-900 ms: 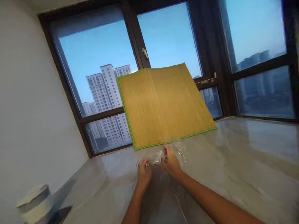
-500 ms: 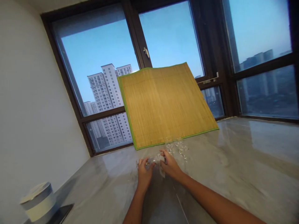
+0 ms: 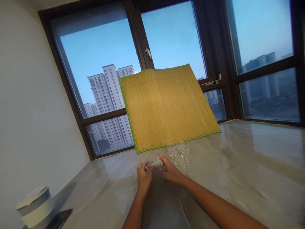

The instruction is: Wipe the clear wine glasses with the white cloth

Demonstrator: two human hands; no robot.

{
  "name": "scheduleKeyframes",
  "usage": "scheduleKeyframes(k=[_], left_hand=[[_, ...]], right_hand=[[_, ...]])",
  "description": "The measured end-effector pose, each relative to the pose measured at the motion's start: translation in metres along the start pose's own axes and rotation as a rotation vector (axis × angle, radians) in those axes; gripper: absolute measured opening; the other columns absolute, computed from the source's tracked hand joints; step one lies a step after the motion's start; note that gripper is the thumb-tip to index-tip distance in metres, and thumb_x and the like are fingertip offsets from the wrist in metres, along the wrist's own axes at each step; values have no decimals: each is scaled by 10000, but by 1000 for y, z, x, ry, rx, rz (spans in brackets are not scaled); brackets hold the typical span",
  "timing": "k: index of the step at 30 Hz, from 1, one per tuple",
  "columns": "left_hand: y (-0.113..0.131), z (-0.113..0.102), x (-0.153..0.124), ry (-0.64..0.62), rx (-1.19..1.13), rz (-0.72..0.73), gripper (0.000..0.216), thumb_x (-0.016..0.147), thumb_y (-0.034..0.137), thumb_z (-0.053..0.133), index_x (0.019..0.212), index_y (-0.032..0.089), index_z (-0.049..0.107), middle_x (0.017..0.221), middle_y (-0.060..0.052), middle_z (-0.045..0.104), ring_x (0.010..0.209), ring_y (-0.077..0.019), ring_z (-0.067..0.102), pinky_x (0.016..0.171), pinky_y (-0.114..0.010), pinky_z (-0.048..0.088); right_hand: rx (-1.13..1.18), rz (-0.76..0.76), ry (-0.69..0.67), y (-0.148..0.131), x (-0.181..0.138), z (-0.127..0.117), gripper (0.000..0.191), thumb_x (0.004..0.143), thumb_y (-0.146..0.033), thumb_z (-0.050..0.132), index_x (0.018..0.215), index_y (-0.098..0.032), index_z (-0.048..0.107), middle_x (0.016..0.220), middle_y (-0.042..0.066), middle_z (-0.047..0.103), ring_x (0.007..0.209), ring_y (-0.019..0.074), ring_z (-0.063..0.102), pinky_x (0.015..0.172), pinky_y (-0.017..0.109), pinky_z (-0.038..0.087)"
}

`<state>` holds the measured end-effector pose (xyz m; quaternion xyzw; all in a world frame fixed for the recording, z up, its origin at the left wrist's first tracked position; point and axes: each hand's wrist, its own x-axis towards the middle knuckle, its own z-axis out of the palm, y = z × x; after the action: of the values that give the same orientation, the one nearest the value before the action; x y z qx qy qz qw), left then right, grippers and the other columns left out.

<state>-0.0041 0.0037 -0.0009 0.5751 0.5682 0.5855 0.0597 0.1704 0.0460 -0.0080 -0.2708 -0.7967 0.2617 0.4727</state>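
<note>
My left hand (image 3: 144, 176) is closed around one end of a clear stemmed glass (image 3: 150, 164), which is held sideways just above the sill. My right hand (image 3: 172, 171) grips a crumpled white cloth (image 3: 158, 163) against the other end of that glass. The cloth and fingers hide much of the bowl, and whether the cloth reaches inside it I cannot tell. Right behind my right hand, several clear stemmed glasses (image 3: 172, 152) stand upright on the sill.
A yellow bamboo mat (image 3: 166, 108) with green edging leans against the window behind the glasses. On the left, a white-and-grey lidded container (image 3: 37, 208) stands by a flat dark object (image 3: 62, 218). The marble sill (image 3: 228, 171) stretches along the dark-framed windows (image 3: 140, 54).
My right hand has shifted slightly left and closer to my left hand. The white cloth, hanging lower before, is now bunched at the glass's end. The view has moved slightly.
</note>
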Motion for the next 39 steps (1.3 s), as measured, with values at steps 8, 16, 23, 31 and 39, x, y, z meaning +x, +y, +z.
scheduleKeyframes(k=[8, 16, 23, 31, 39], left_hand=[[-14, -2, 5, 64, -232, -197, 417, 620, 515, 677, 847, 167, 718, 849, -63, 644, 830, -225, 598, 731, -334, 489], [-11, -2, 3, 6, -304, -262, 437, 666, 550, 615, 862, 165, 689, 813, -53, 664, 724, -189, 610, 604, -276, 487], [-2, -3, 1, -12, -233, -171, 411, 735, 560, 594, 824, 173, 702, 833, -57, 684, 787, -205, 623, 669, -299, 498], [3, -5, 0, 7, -198, -126, 477, 771, 611, 557, 851, 160, 692, 756, -39, 659, 693, -173, 597, 630, -276, 479], [4, -5, -1, 31, -63, -9, 429, 816, 552, 536, 857, 161, 707, 853, -73, 670, 813, -205, 610, 689, -294, 485]], right_hand=[[19, -15, -95, -10, -14, 11, 985, 644, -17, 542, 1542, -186, 174, 1292, 130, 600, 1147, 247, 572, 1009, 406, 432], [63, -19, 46, -16, -7, 7, 895, 609, 22, 480, 1463, -213, 350, 1188, 81, 621, 1123, 218, 547, 1016, 388, 409], [223, 13, 77, -22, -6, 8, 630, 828, -125, 426, 1447, -213, 347, 891, 21, 649, 820, 197, 610, 824, 361, 503], [77, 125, 375, -13, -1, 10, 706, 757, -289, 620, 1404, -209, 351, 1208, 98, 549, 990, 229, 582, 897, 386, 484], [83, 149, 310, -10, -1, 7, 633, 734, -234, 602, 1330, -162, 402, 808, 1, 618, 699, 196, 618, 667, 314, 474]])
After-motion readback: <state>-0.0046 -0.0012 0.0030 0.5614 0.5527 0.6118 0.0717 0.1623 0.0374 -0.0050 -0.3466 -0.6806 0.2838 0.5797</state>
